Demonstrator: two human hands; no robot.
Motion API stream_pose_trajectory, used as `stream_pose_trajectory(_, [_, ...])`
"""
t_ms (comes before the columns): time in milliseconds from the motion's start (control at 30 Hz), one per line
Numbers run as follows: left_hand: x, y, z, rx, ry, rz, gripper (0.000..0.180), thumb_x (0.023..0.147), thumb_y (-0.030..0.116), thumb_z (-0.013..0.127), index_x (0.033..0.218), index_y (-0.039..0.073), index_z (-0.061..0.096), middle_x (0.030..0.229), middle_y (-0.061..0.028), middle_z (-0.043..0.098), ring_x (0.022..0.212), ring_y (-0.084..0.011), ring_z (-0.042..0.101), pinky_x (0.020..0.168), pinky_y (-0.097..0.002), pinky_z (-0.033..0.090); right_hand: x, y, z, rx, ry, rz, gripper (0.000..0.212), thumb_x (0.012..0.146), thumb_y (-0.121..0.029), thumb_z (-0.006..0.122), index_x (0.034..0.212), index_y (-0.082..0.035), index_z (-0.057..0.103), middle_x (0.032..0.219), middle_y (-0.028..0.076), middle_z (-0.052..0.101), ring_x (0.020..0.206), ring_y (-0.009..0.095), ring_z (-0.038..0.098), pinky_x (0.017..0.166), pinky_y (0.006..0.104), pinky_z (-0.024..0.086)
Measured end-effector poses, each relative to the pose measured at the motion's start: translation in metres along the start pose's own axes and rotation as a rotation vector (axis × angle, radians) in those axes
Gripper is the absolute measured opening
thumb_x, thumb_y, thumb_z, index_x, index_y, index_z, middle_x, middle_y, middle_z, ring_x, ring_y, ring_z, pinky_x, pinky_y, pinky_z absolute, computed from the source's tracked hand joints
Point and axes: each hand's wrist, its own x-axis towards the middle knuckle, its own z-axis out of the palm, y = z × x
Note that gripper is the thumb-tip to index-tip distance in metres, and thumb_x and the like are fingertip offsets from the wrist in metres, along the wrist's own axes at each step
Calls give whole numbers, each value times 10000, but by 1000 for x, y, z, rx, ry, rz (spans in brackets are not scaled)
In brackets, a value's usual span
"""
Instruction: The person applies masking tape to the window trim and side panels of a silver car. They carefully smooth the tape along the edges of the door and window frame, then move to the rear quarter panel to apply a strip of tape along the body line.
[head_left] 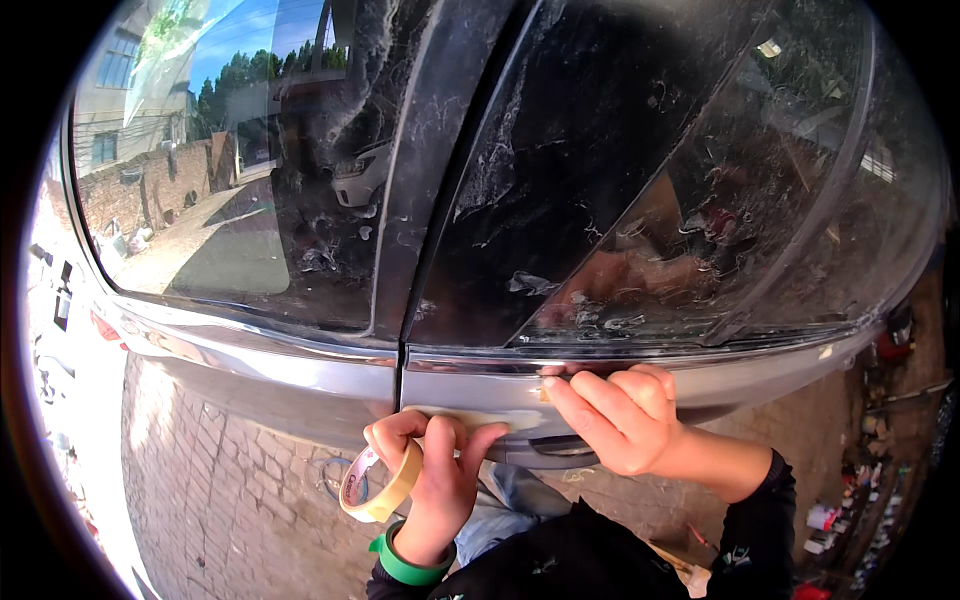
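At left, we tag the shiny left door panel (300,372), under a smeared, reflective side window (330,250). Next along, the cream masking tape roll (398,492) hangs off the left hand (445,480), just near of the door gap (399,375). Grip: fingers curled through and around the ring, thumb and fingertips up against the right door panel (700,392). A green tape roll (412,570) rings that wrist.

Centre: pale patch (488,418) on the right door panel, right beside the left thumb; we can't tell if it's tape or surface. Dark door handle (550,456) sits nearer, between the hands.

Right hand (628,420): fingers bent, tips at the belt trim (480,362) below the glass, by a small tan bit (545,390). Whether it's pinched or just pressed, we can't tell.

Progress, our call: early. We see no sure tape run along the trim, so most of that edge looks left to do.
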Motion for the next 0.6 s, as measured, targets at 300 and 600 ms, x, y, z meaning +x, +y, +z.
stream_pose_trajectory(300, [3, 4, 1, -27, 32, 23, 480, 740, 301, 922, 747, 72, 501, 985, -96, 364, 913, -273, 412, 793, -371, 377, 2, -1, -6, 19, 34, 56, 322, 783, -103, 747, 1093, -20, 744, 1074, 29, 673, 828, 141, 560, 791, 296, 462])
stream_pose_trajectory(600, [2, 3, 6, -55, 73, 35, 459, 736, 279, 923, 754, 77, 511, 962, -96, 368, 904, -279, 412, 783, -392, 364, -3, -1, -7, 10, 17, 59, 361, 771, -119, 760, 1120, -30, 740, 1079, 19, 669, 869, 158, 571, 772, 295, 468])
